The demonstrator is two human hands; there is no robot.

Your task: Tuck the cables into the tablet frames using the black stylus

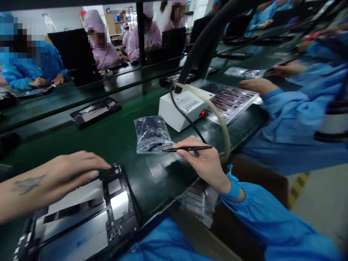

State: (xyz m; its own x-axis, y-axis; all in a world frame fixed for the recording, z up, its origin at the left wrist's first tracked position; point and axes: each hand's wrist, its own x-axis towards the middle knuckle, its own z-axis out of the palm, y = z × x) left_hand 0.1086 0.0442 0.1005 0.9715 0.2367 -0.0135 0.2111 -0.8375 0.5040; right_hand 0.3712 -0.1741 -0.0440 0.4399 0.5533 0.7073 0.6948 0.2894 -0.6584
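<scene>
My right hand point(203, 159) is closed around black tweezers point(194, 148), whose tips reach the opening of a clear plastic bag point(152, 132). Small dark pieces lie inside the bag; what they are I cannot make out. At the lower left, my left hand point(78, 168) rests with fingers stretched out on the upper edge of an opened tablet-like device point(119, 204). Silver panels and black frame parts show inside that device. My left hand's fingers appear to hold nothing.
A white box point(179, 110) with a red light, a black arm and a hose stands behind the bag. Right of it lies a clear tray of parts point(228, 99). Another opened device point(95, 111) lies at the back left. A co-worker's hands point(258, 87) work at the right.
</scene>
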